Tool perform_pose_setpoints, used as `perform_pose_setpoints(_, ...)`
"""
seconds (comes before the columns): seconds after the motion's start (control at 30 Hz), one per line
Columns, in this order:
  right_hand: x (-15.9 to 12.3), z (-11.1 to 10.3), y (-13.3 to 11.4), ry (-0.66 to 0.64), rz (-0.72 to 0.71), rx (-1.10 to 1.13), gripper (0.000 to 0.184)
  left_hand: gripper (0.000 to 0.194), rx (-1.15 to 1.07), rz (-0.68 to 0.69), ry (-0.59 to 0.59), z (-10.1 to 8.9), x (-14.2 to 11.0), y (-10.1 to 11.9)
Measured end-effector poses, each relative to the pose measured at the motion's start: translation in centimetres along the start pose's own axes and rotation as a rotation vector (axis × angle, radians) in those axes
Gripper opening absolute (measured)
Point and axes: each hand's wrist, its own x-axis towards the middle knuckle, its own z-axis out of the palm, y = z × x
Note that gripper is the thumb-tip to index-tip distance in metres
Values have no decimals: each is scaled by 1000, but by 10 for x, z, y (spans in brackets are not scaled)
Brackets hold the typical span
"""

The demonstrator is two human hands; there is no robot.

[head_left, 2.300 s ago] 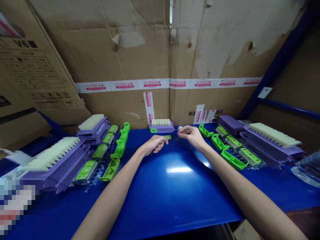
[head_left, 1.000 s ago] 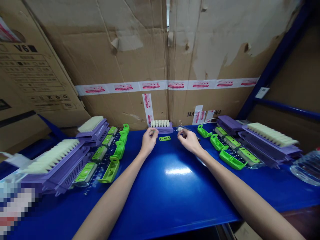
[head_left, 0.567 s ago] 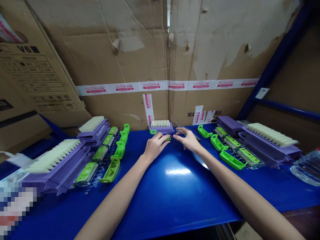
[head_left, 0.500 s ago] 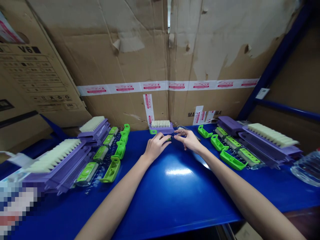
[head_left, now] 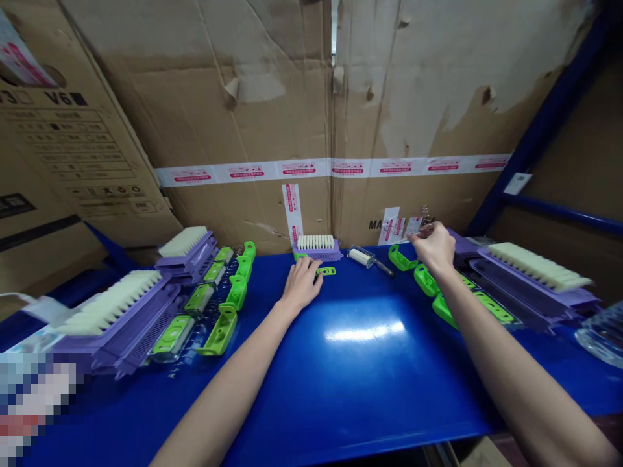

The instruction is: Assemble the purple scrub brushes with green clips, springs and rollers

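Note:
My left hand point(head_left: 302, 282) lies low over the blue table, its fingers apart. A flat green slotted plate point(head_left: 327, 271) is on the table beside its fingertips. Just past the fingers sits a purple base with white bristles point(head_left: 316, 244), and a bit of green part point(head_left: 300, 257) shows in front of it. My right hand point(head_left: 435, 246) is raised at the back right, fingers pinched on a thin coil spring point(head_left: 426, 212) that sticks up. Below that hand are green curved end pieces point(head_left: 426, 280), partly hidden by the forearm.
Purple bristled pieces point(head_left: 114, 301) and green end pieces point(head_left: 224, 331) line the left; a similar purple bristled stack point(head_left: 538, 269) stands right. A small clear-cased roller point(head_left: 361, 256) lies at the back. Cardboard point(head_left: 253, 130) walls the rear. A clear plastic container point(head_left: 603, 334) is far right.
My right hand has moved right and up from the middle, with the spring, uncovering the roller. The left hand has shifted slightly left and lower, and the flat green plate now shows on the table.

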Motion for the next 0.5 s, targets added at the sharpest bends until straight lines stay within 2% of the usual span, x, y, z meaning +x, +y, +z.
perform_pose_setpoints(0.07,4,-1,9,-18,68,-112,33,27,-13,2,-64,2,1,0)
perform_pose_setpoints(0.17,3,1,15,-113,118,-227,38,27,-29,-23,-126,4,1,-1)
perform_pose_setpoints(0.3,-2,4,14,-177,119,-346,40,27,-53,-35,-134,6,0,-2)
perform_pose_setpoints(0.4,-3,4,9,-107,82,-358,38,28,-61,-36,-132,7,0,-2)
perform_pose_setpoints(0.5,-6,4,-4,12,-27,-199,28,28,-58,-37,-142,6,0,-2)
